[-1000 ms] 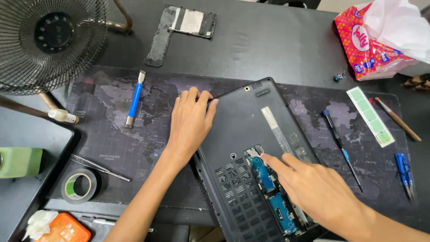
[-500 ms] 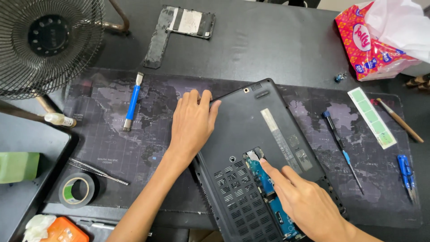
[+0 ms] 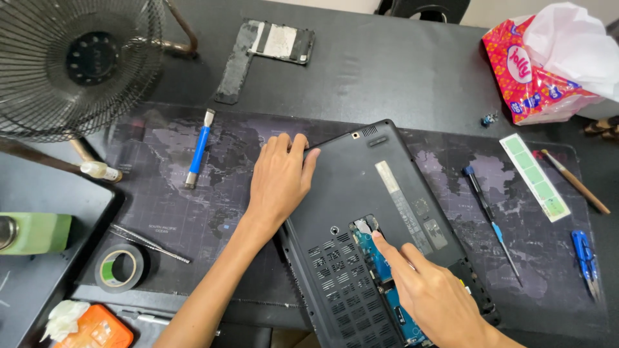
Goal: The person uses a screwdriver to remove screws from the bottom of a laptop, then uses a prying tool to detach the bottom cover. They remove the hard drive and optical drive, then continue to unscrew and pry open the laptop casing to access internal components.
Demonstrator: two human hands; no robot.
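A dark laptop lies bottom-up on a dark map-printed mat. Its lower cover is open over a bay with blue circuit boards. My left hand lies flat with spread fingers on the laptop's left edge near the top corner. My right hand comes in from the lower right, its index fingertip pressing at the top of the open bay beside a small silvery part. Neither hand holds a tool.
A blue-handled tool lies left of the laptop, tweezers and a tape roll lower left. Right: thin screwdriver, green-white strip, blue tool, brush, tissue pack. A fan stands top left; a removed cover panel lies at the back.
My right hand has drawn back toward the lower right, and its index finger now points at the top of the bay. The left hand has stayed on the laptop's edge.
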